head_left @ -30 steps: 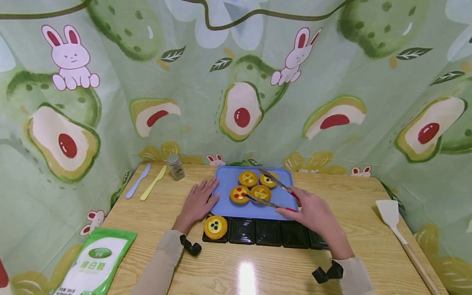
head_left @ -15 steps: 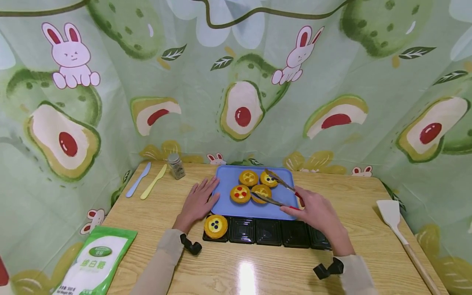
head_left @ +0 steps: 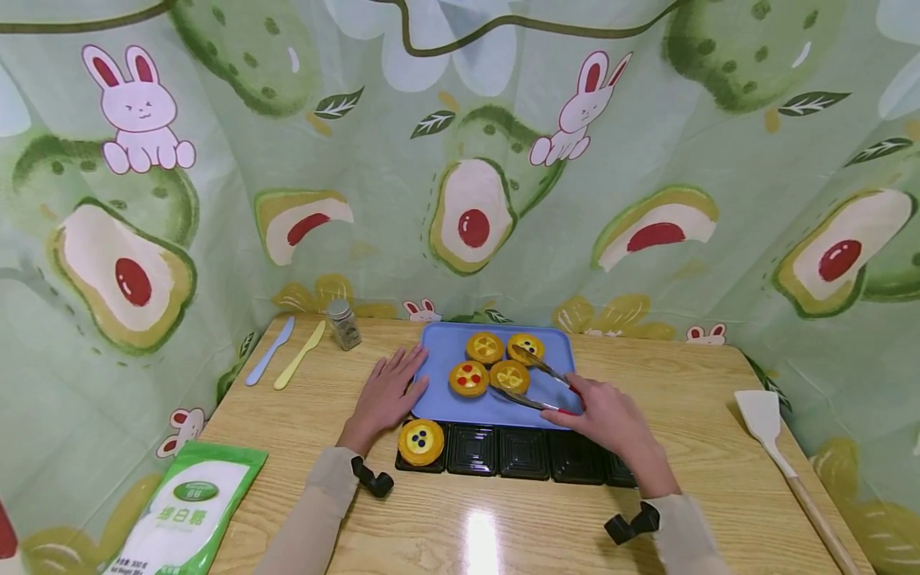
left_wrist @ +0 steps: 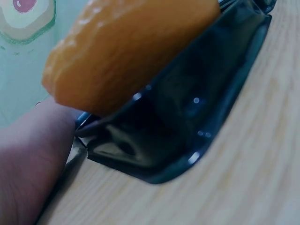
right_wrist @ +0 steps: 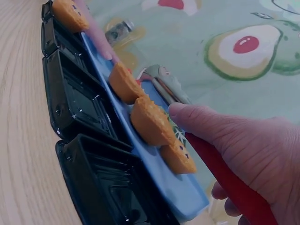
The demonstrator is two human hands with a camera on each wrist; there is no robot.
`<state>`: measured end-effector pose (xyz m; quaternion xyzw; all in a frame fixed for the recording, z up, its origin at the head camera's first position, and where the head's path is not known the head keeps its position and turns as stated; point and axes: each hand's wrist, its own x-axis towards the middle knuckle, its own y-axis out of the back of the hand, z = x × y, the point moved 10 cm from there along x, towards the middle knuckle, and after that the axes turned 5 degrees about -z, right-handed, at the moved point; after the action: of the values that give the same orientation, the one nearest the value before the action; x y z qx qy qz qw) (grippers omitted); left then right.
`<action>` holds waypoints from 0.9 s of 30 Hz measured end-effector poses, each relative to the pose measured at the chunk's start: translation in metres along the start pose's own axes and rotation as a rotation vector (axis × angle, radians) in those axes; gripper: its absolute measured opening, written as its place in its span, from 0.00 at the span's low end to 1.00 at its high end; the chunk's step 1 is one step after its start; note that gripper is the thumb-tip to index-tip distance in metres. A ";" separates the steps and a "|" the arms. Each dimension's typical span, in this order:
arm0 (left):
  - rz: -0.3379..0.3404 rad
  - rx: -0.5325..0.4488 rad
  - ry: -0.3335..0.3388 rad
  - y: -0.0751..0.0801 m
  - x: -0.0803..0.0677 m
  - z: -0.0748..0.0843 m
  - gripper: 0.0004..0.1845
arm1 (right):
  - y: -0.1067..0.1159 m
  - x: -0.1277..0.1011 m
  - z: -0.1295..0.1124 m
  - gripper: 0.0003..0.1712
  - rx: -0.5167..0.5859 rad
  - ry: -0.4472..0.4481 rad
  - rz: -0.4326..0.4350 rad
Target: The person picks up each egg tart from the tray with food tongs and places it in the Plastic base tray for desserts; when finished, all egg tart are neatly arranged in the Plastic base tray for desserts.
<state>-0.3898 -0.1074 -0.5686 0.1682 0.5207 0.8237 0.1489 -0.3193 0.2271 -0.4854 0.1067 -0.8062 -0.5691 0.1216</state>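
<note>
5 round tarts (head_left: 468, 378); gripped tongs (head_left: 530, 401), apparently metal.

Head view looks forward-down; close wrist views share its black trays (head_left: 472, 451).

Pale-green fabric backdrop (head_left: 388, 168) printed with avocados, rabbits and leaves wraps back and both sides of a wood-grain table (head_left: 561, 527), bright glare patch (head_left: 481, 543) on its near part.
</note>
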 end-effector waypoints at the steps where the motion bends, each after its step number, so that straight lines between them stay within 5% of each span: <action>1: 0.003 0.001 -0.001 0.000 0.000 0.001 0.35 | -0.001 0.000 0.001 0.43 -0.001 0.000 0.002; 27: -0.032 0.026 0.027 0.003 -0.001 0.002 0.34 | -0.019 0.002 0.002 0.32 -0.030 -0.009 -0.055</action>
<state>-0.3885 -0.1072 -0.5655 0.1507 0.5358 0.8166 0.1529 -0.3213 0.2224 -0.5037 0.1242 -0.7948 -0.5849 0.1039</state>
